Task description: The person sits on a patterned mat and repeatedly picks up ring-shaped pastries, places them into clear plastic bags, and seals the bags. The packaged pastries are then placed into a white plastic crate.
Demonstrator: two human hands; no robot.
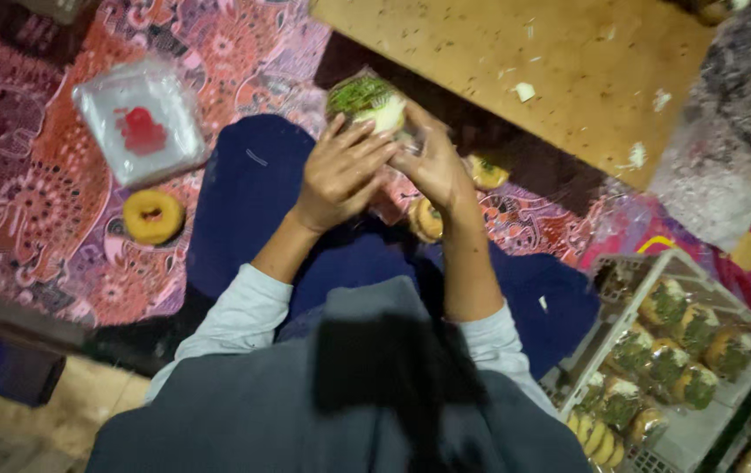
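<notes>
Both hands meet above the person's lap, closed around one green-and-white topped doughnut in a clear plastic wrapper. The left hand cups it from the near left side, fingers curled up against the wrapper and thumb tucked toward the other hand. The right hand grips from the right, fingers bent over the wrapper's edge, touching the left hand's fingertips. The doughnut sits at the far end of the two hands, tilted so that its green topping faces up and away from the person.

Just beyond the hands lies a bare wooden board speckled with crumbs and white scraps. Below the right hand, on the patterned red and purple cloth, lie two plain doughnuts: one just under the wrist, one just to its right. Well to the left of the left hand a plain ring doughnut lies on the cloth, and beyond it a clear plastic bag with a red mark. To the right of the right forearm stands a white plastic crate filled with wrapped green-topped doughnuts. The person wears grey sleeves and dark blue trousers.
</notes>
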